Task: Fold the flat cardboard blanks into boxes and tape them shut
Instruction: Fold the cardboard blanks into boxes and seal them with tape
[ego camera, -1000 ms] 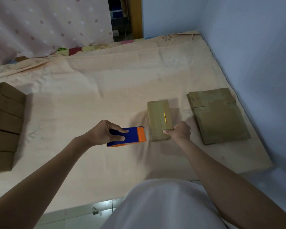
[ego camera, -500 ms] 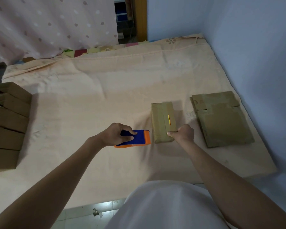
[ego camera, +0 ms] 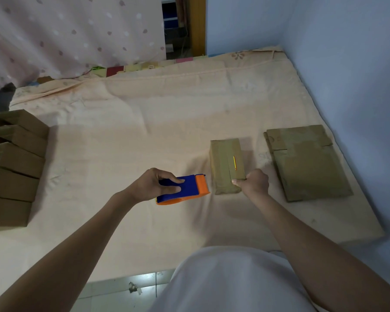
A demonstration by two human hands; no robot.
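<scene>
A small folded cardboard box [ego camera: 225, 163] lies on the peach bed sheet, with a short yellow-red mark on its top. My right hand [ego camera: 253, 183] grips its near right corner, thumb on top. A blue and orange tape dispenser [ego camera: 186, 190] rests on the sheet just left of the box. My left hand [ego camera: 153, 184] holds the dispenser, fingers curled over its blue side. A stack of flat cardboard blanks [ego camera: 306, 163] lies to the right of the box.
Several folded boxes [ego camera: 14, 167] stand in a row at the bed's left edge. A blue wall [ego camera: 351, 75] borders the bed on the right. A dotted curtain [ego camera: 72, 34] hangs behind. The sheet [ego camera: 144, 122] spreads across the middle; tiled floor shows below the near edge.
My left hand has kept the tape dispenser beside the box, tilting it slightly flatter. My right hand stays on the box corner.
</scene>
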